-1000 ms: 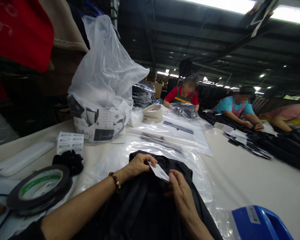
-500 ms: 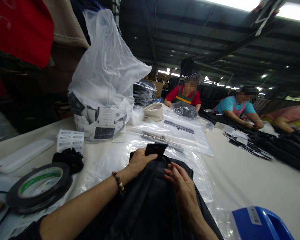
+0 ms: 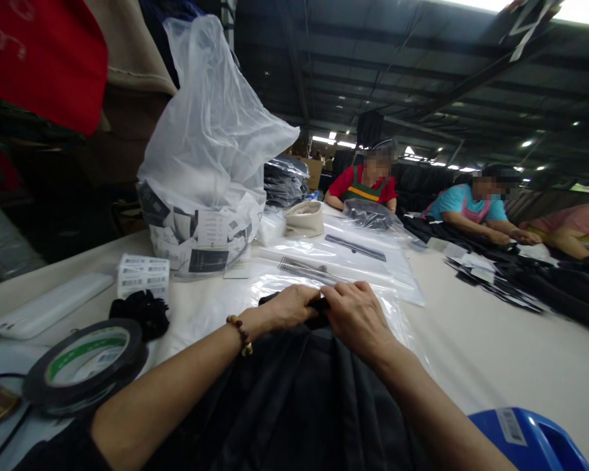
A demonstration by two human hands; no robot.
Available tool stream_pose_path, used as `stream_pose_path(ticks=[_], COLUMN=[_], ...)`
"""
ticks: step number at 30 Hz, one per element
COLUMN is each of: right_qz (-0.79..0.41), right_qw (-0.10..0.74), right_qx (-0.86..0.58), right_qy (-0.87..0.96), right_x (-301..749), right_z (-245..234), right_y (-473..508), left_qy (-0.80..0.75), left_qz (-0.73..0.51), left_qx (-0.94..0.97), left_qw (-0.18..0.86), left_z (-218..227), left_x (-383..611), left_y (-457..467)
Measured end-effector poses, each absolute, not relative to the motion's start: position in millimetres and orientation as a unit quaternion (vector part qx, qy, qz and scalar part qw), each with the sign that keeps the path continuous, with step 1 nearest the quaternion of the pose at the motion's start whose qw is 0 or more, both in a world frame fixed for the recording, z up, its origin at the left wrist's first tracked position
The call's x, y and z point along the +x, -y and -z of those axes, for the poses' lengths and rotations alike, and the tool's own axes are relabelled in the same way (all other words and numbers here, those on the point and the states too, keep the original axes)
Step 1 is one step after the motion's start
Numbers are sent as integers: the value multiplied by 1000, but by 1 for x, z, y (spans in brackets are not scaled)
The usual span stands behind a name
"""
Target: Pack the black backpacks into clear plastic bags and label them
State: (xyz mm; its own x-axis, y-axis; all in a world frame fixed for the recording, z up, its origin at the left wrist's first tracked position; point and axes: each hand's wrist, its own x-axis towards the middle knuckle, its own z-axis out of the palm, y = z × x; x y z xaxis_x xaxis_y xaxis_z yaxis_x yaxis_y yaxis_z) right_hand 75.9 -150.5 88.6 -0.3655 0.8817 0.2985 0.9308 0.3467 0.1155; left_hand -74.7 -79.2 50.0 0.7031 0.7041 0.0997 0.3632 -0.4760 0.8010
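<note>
A black garment (image 3: 294,399) lies in front of me on clear plastic bags (image 3: 353,261) spread over the table. My left hand (image 3: 287,306), with a bead bracelet at the wrist, and my right hand (image 3: 356,313) meet at the garment's far edge. Both have their fingers curled down and pinch the dark fabric there. The card tag from the earlier frames is hidden.
A big clear bag of paper tags (image 3: 203,190) stands at the back left, with label sheets (image 3: 143,275), a white flat object (image 3: 49,304) and a tape roll (image 3: 86,363) to the left. A blue bin (image 3: 535,438) sits at lower right. Other people work on dark garments (image 3: 544,281) at the far right.
A second ago both hands held a white card tag over the garment; then the left lifted a dark tag. Now both hands have moved forward and grip the garment's far edge.
</note>
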Motion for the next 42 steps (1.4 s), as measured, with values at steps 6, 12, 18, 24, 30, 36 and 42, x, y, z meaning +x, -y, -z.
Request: stream_pose_path(ticks=[6,12,18,24,30,36,42], right_qz=[-44,-256,-407,-457,-462,-449,-466], right_qw=[139,357,499,535,530,524,501], right_qx=[-680,-706,-645,-623,-634,-644,-639], right_qy=[718,556,411,341,320,331,352], right_x=[96,118,112,109,110,108,109], right_z=[-69,-38,-23,-20,-19,-13,-10], right_y=[152,154,157,161,167,177,182], left_qy=[-394,-407,-395,-373,-386,-398,-378], left_qz=[-208,-184,-172,-113,-92,-64,-47], left_qx=[791,789,805,826,835,842,848], left_qw=[418,422,408,407,381,359,369], left_z=[-37,-4,0,-9,-22,-25,-27], left_x=[-86,-74,-76,-85,-75,-58,-62], left_y=[57,50,53,54,60,66,65])
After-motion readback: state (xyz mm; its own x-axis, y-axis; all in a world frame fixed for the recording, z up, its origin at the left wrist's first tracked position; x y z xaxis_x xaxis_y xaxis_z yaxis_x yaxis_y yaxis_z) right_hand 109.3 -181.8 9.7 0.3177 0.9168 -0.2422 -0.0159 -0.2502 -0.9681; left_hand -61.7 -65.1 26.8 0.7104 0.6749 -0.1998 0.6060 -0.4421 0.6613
